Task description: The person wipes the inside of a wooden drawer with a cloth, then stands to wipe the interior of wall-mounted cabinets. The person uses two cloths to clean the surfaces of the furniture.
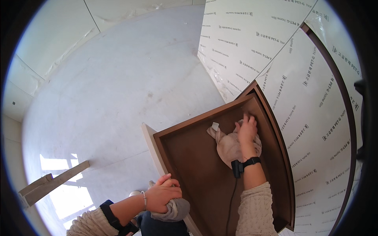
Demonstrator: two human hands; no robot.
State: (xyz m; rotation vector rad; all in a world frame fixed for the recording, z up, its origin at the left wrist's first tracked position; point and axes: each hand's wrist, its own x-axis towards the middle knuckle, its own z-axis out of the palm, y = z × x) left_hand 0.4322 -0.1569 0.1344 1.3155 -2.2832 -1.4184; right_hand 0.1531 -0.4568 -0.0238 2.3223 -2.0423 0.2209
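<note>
Before me a brown drawer [192,159] is pulled out of a cabinet. Inside it, near the back corner, my right hand [247,129] lies on a crumpled light cloth [229,149] with a small white tag. Its fingers are spread towards the drawer's back wall, and part of the cloth is hidden under the hand. At the drawer's pale front panel [154,150], my left hand [165,193] grips a bunched greyish cloth [174,211]. The fingertips of that hand reach the panel's top edge.
Film-wrapped cabinet fronts [307,118] bearing print rise on the right. Wooden strips [56,184] lie on the glossy pale floor [118,88] at left. A black cable [231,203] runs from my right wrist strap into the drawer. Pale panels [56,38] line the far left.
</note>
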